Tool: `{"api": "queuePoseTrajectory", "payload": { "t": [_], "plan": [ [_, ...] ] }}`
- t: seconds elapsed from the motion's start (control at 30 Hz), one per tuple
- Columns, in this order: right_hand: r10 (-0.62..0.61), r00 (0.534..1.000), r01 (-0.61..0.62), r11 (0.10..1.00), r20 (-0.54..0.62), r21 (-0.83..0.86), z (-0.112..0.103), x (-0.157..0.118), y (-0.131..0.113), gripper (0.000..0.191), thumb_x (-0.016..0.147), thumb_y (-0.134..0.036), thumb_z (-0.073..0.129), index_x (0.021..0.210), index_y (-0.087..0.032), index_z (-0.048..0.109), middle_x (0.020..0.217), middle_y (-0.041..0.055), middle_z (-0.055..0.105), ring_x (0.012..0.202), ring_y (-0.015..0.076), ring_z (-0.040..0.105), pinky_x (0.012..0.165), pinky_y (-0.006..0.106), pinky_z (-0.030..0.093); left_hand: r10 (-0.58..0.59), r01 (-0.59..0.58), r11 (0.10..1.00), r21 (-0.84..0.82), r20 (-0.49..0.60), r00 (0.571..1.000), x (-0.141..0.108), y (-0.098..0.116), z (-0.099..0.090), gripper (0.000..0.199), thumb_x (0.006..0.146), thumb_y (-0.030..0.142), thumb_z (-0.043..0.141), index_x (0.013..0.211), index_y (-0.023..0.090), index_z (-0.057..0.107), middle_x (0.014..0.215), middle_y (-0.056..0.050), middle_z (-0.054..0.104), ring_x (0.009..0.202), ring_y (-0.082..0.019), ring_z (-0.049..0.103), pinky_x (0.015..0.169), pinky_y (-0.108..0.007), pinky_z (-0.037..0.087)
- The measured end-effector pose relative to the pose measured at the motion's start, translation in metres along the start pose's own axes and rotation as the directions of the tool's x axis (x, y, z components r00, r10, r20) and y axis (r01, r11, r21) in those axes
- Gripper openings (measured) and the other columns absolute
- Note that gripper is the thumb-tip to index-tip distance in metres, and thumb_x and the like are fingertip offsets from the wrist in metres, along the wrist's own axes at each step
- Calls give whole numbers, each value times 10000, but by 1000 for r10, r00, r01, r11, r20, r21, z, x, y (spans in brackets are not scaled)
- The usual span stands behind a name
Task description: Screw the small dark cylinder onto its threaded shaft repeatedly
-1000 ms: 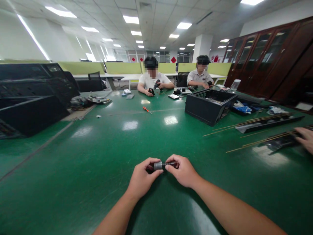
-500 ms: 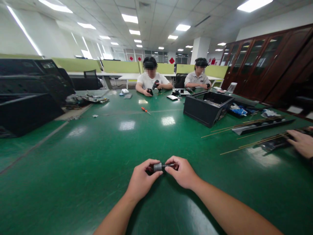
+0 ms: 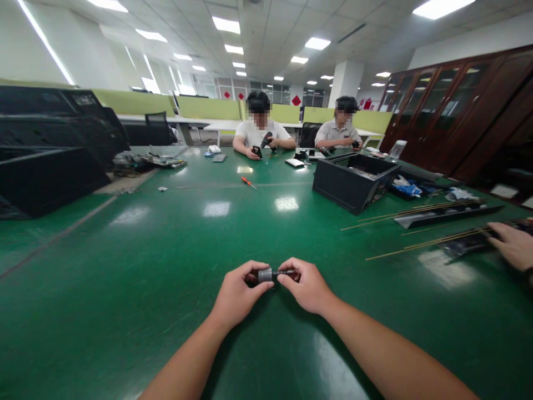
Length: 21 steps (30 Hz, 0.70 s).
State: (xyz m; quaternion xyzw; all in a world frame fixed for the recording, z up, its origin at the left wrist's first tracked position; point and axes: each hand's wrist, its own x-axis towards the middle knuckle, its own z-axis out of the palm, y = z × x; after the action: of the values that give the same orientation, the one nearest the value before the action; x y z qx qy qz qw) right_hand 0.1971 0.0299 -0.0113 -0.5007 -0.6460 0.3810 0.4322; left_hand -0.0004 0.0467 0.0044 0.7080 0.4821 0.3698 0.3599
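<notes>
Low in the middle of the head view, a small grey metal cylinder with a thin dark ridged shaft point(image 3: 265, 275) is held level above the green table point(image 3: 166, 311). My left hand point(image 3: 238, 289) is closed on the cylinder body, thumb below and fingers over the top. From the other side, my right hand point(image 3: 307, 284) pinches the shaft between thumb and fingers. The fingers partly hide both ends, so I cannot tell whether the shaft and cylinder are one piece.
An orange screwdriver point(image 3: 249, 182) lies farther off. To the right are a black computer case point(image 3: 353, 180), thin brass-coloured rods point(image 3: 400, 212) and another person's hand point(image 3: 512, 241). Large dark cases point(image 3: 50, 172) stand left. Two people sit across, one holding a power drill point(image 3: 266, 140).
The view has tilted slightly, so most of the scene sits a little higher. Both hands keep hold of the cylinder and its shaft, with only a small shift.
</notes>
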Motion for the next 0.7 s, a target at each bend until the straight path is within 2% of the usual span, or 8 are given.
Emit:
{"api": "queuePoseTrajectory", "payload": {
  "t": [0.7],
  "plan": [
    [0, 1000, 0, 1000, 7, -16, -1, 0, -5, 114, 847, -248, 633, 927, -194, 693, 835, 14, 710, 750, 165, 642, 678, 261, 471, -21, 21, 999, -24, 0, 1000, 0, 2, -2, 309, 712, 336, 752, 988, 205, 704, 932, -38, 740, 841, -215, 685, 805, -340, 530]
  ]
}}
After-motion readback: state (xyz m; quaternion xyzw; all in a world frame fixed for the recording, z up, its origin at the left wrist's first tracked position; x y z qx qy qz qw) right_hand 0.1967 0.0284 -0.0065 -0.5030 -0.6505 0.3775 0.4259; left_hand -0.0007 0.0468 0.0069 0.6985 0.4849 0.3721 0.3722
